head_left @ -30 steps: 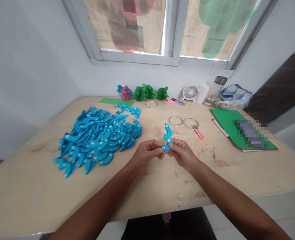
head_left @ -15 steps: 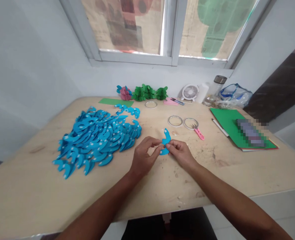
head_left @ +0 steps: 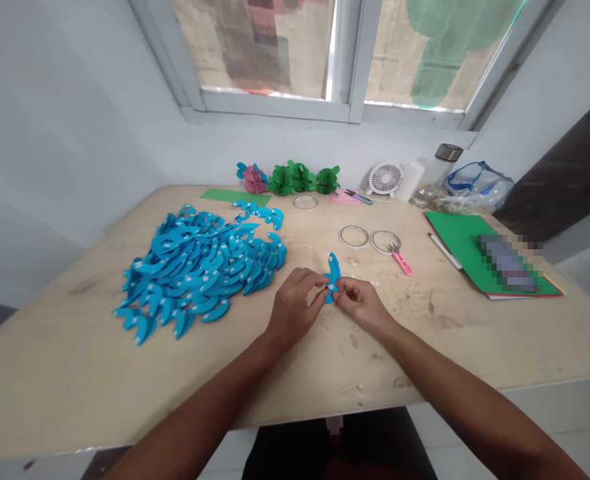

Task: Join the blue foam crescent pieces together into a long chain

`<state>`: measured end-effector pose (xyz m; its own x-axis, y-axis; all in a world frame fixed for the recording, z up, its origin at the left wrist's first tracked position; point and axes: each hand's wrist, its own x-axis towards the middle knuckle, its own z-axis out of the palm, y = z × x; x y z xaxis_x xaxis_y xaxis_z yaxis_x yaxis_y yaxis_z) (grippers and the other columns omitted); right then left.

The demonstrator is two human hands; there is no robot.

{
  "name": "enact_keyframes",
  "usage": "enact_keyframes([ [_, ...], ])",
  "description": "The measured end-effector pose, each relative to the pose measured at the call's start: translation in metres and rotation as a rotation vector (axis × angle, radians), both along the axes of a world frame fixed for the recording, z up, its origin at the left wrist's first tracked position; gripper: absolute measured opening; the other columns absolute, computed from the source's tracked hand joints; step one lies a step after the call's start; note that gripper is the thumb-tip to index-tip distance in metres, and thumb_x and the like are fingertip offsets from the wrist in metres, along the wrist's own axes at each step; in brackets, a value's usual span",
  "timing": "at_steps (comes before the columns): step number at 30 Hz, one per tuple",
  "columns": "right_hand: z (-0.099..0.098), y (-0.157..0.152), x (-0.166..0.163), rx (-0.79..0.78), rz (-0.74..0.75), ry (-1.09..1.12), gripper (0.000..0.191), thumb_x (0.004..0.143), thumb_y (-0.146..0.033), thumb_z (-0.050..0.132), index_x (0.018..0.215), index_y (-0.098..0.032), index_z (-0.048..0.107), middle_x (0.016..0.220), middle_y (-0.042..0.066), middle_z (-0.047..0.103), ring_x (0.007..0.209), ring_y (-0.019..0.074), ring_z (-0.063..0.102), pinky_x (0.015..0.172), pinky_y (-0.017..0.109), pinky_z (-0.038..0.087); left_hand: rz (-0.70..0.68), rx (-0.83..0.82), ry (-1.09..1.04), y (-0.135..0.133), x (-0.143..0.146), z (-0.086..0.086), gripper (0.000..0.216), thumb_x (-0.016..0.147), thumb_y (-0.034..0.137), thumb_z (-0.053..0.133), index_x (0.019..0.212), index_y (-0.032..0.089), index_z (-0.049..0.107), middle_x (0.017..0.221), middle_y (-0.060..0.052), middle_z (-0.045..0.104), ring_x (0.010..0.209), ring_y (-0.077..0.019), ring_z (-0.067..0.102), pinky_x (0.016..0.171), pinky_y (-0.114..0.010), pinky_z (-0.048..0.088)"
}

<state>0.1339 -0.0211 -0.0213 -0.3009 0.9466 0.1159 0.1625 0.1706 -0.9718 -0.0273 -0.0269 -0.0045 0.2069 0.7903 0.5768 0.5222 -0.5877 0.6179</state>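
A curved blue paper piece (head_left: 333,272) with a small white patch stands between my two hands above the wooden table (head_left: 295,360). My left hand (head_left: 295,308) pinches its lower left side with curled fingers. My right hand (head_left: 361,304) pinches its lower right side. Both hands touch each other at the fingertips near the middle of the table. A large heap of similar blue paper pieces (head_left: 199,267) lies to the left of my left hand.
Two tape rings (head_left: 353,236) and small pink-handled scissors (head_left: 401,259) lie behind my hands. A third ring (head_left: 305,202), green paper ornaments (head_left: 302,179), a small fan (head_left: 385,179), a jar (head_left: 435,173) and a plastic bag (head_left: 477,188) line the back. Green sheets (head_left: 467,248) lie right.
The blue piece was turned between my fingers, tipped down half a second ago, and now stands more upright again. Both hands stayed together at the table's middle.
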Motion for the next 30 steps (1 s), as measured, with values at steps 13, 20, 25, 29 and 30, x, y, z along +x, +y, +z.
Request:
enact_keyframes([
  [13,-0.0034,0.0001,0.0006,0.041,-0.01,-0.083,0.023,0.075,-0.023,0.051,0.058,-0.019,0.037,0.057,-0.005,0.03,0.052,0.0091,0.031,0.05,0.024,0.024,0.008,0.084,0.083,0.0009,0.0021,-0.0061,0.007,0.08,0.016,0.055,0.077,0.018,0.061,0.074,-0.005,0.064,0.075,-0.0197,0.057,0.069,-0.033,0.045],
  [20,-0.0057,0.0,0.0001,0.042,-0.025,-0.108,0.023,0.075,-0.023,0.051,0.058,-0.019,0.037,0.057,-0.005,0.03,0.053,0.0093,0.031,0.05,0.024,0.024,0.011,0.081,0.096,0.0011,0.002,-0.005,0.008,0.079,0.015,0.054,0.075,0.018,0.06,0.074,-0.005,0.064,0.075,-0.0197,0.057,0.068,-0.033,0.046],
  [25,-0.0056,-0.0005,0.0,0.051,-0.03,-0.128,0.023,0.075,-0.022,0.051,0.057,-0.019,0.036,0.057,-0.005,0.03,0.053,0.0092,0.031,0.051,0.024,0.024,0.012,0.076,0.094,0.001,0.0017,-0.0053,0.008,0.079,0.015,0.054,0.074,0.018,0.059,0.073,-0.005,0.063,0.074,-0.0193,0.057,0.068,-0.033,0.046],
  [29,-0.0069,-0.0004,0.0006,0.047,-0.032,-0.132,0.022,0.074,-0.022,0.051,0.058,-0.019,0.037,0.057,-0.005,0.03,0.053,0.0092,0.031,0.051,0.024,0.024,0.012,0.069,0.101,0.0013,0.0015,-0.0064,0.009,0.079,0.015,0.053,0.073,0.018,0.058,0.073,-0.004,0.063,0.074,-0.0191,0.056,0.068,-0.032,0.045],
  [30,-0.0072,-0.0003,0.0007,0.043,-0.031,-0.13,0.022,0.074,-0.023,0.051,0.058,-0.019,0.038,0.057,-0.005,0.03,0.053,0.0092,0.031,0.051,0.024,0.024,0.011,0.069,0.1,0.0014,0.0014,-0.0067,0.009,0.079,0.015,0.053,0.073,0.018,0.058,0.073,-0.004,0.063,0.074,-0.0191,0.056,0.068,-0.033,0.045],
])
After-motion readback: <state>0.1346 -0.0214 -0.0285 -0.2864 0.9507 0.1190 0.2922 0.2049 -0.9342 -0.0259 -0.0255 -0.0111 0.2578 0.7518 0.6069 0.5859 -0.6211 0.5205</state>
